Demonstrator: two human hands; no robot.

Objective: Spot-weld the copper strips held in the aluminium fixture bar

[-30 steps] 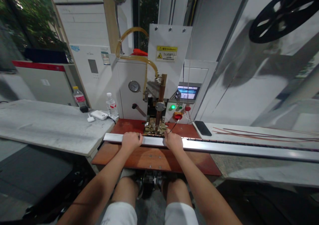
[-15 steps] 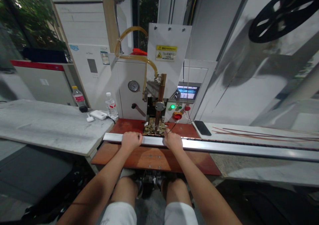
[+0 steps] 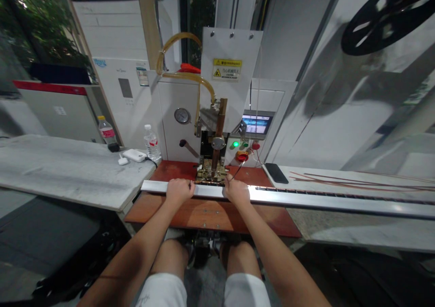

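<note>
A long aluminium rail (image 3: 316, 201) lies across the red-brown work plate (image 3: 204, 214) in front of a white bench machine (image 3: 217, 98). My left hand (image 3: 179, 191) is curled over the rail near its left end. My right hand (image 3: 237, 191) grips the rail just right of the machine's brass head (image 3: 211, 173), where a copper rod (image 3: 220, 130) comes down. A thin dark wire runs from near my right hand up to the red button (image 3: 241, 157).
Two water bottles (image 3: 152, 143) and a white power bank (image 3: 135, 155) sit on the grey table at left. A black phone (image 3: 276, 173) and thin copper strips (image 3: 356, 180) lie on the bench at right. A black reel (image 3: 384, 15) hangs at the upper right. My knees are below the plate.
</note>
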